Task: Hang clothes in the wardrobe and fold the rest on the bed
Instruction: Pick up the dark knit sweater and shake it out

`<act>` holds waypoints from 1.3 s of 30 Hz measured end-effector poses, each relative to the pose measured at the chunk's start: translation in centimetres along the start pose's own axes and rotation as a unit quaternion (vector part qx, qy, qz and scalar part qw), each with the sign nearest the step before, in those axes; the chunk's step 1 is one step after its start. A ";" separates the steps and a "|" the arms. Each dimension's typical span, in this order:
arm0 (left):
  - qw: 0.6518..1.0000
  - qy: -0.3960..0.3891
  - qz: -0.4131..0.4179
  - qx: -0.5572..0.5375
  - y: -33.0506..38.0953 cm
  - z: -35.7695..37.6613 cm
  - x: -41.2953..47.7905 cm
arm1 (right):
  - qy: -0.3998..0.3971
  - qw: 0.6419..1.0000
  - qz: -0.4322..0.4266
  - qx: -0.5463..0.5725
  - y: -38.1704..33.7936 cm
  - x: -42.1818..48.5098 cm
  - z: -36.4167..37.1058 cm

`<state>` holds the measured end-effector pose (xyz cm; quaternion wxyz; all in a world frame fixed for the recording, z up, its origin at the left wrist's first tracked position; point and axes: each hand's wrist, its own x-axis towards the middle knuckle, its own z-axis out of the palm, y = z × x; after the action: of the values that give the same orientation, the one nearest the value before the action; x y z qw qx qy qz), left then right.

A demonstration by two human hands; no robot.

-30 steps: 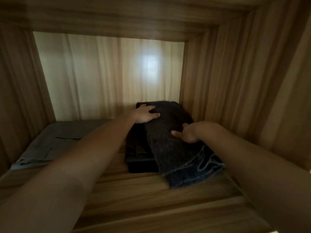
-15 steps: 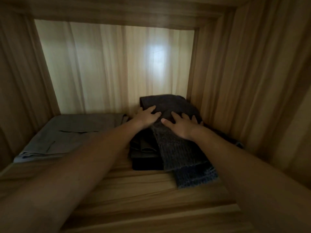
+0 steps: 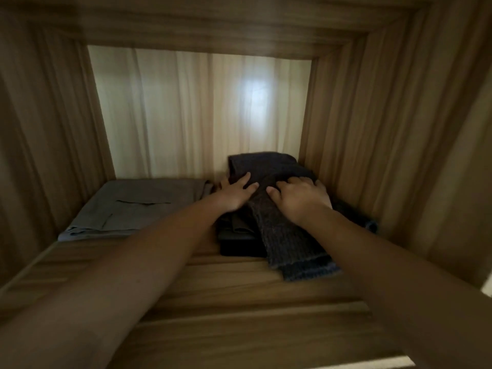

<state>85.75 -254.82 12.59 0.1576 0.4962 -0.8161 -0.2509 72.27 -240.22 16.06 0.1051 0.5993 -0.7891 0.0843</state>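
A dark knitted garment [image 3: 287, 235] lies folded on top of a stack of dark clothes [image 3: 239, 241] at the right back of a wooden wardrobe shelf [image 3: 239, 315]. Its ribbed hem hangs over the stack toward me. My left hand [image 3: 235, 194] lies flat on the knit's left side, fingers stretched out. My right hand [image 3: 299, 198] presses on the knit from above, close beside the left, its fingers bent at the knuckles. Both forearms reach deep into the compartment.
A folded grey garment [image 3: 133, 206] with a pocket lies flat on the shelf's left half. Wooden side walls [image 3: 386, 155] and a top panel box in the space. The pale back panel [image 3: 186, 115] carries a light patch.
Both hands have slid farther back on the knitted garment and come together. The garment has been pushed deeper toward the right back corner, and my view has tilted slightly upward.
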 end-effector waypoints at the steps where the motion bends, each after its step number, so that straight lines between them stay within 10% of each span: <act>1: 1.000 -0.016 -0.002 -0.004 0.0 -0.1 -1.0 | -0.016 1.000 -0.013 -0.006 -0.2 -0.9 -0.7; 8: 0.998 -0.019 0.014 -0.050 1.5 -0.5 -8.4 | -0.277 0.960 -0.030 0.010 -0.5 -5.7 -4.0; 29: 0.998 -0.025 0.027 0.049 3.1 -2.3 -17.6 | -0.175 0.978 -0.072 0.085 2.4 -11.0 -5.5; 39: 0.978 -0.027 0.141 0.151 4.3 -4.1 -23.9 | -0.173 0.977 0.081 0.095 0.0 -19.3 -9.9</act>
<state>95.61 -232.91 18.19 0.0924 0.3871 -0.9104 -0.1132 77.89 -219.76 20.47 -0.0972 0.5465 -0.8295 0.0619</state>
